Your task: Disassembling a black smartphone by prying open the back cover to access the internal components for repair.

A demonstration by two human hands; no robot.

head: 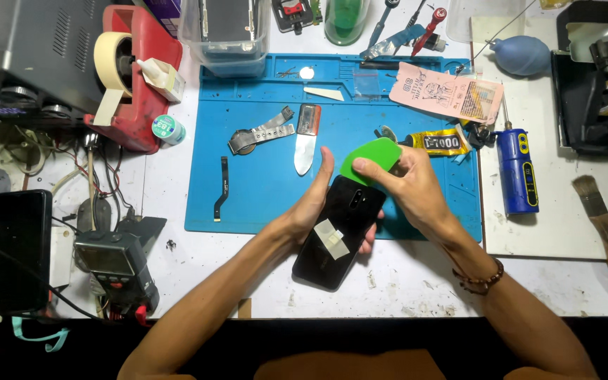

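While the left hand (316, 204) cradles the black phone (339, 229) from beneath, tilted over the near edge of the blue work mat (262, 204), the right hand (406, 186) pinches a green plastic pry card (373, 158) flat against the phone's top end, approx. at the back-cover seam. Step in hand, judged: working the card into the seam; next move likely calls for a shallow angle w/ steady grip, sliding along the edge w/o flexing the cover.

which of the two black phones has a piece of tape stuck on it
The black phone held over the blue mat's front edge, with pale tape on its back. The other black phone lies untouched at the far left and shows no tape.
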